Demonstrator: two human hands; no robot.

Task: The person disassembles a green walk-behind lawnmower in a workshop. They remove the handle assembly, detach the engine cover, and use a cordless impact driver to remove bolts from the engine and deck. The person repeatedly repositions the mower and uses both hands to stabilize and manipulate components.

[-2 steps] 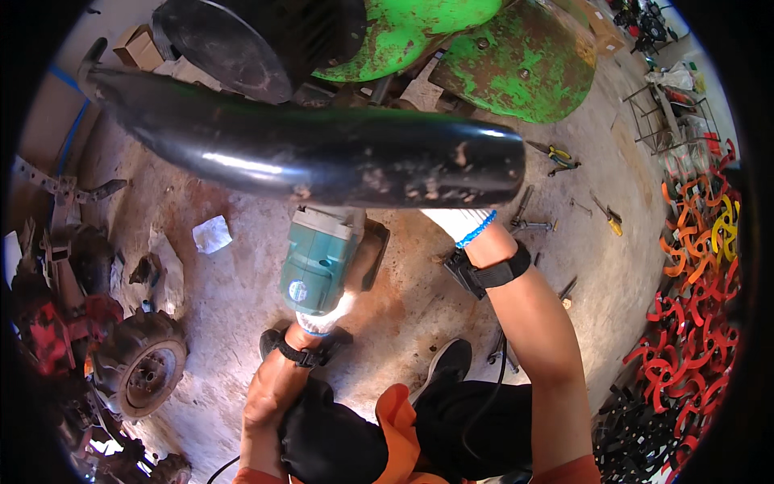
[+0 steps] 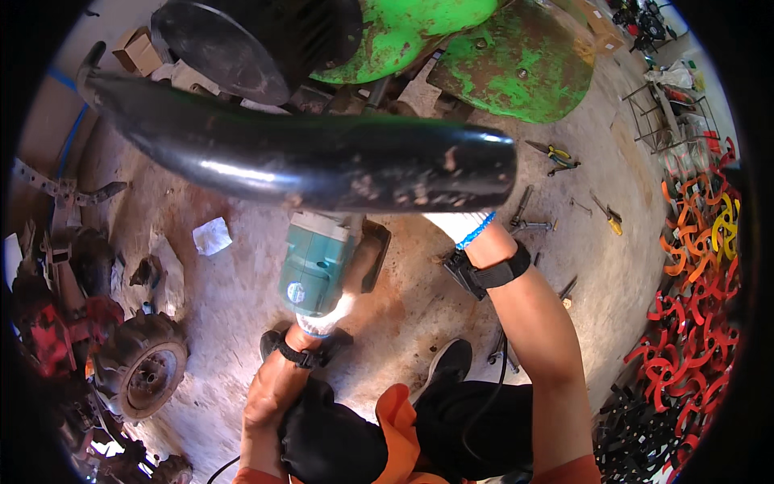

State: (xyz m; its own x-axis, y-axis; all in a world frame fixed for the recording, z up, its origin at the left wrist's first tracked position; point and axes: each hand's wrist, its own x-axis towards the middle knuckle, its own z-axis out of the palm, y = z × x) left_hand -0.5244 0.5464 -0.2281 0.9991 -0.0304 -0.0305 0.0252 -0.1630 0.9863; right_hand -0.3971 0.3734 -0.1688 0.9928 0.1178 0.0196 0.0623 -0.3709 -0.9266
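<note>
A teal corded-style power tool, which looks like an electric impact wrench [image 2: 313, 262], points away from me with its front end hidden under a thick black curved handlebar [image 2: 314, 157]. My left hand [image 2: 320, 324], in a white glove, is at the tool's rear and closed on its grip; the tool body covers most of the fingers. My right hand [image 2: 457, 226] wears a white glove with a blue cuff edge. It reaches under the handlebar's right end, and its fingers are hidden there. Beyond the bar stand green, scuffed metal guards [image 2: 516, 68].
Pliers [image 2: 551, 152], more pliers [image 2: 610, 219] and bolts [image 2: 534, 224] lie on the concrete floor to the right. Red curved blades [image 2: 681, 347] are heaped at the far right. A small tyred wheel [image 2: 145, 367] and machine parts stand at the left. A white paper scrap [image 2: 212, 235] lies nearby.
The black handlebar and the green guards sit slightly farther left in view. Both hands and the power tool stay almost where they were.
</note>
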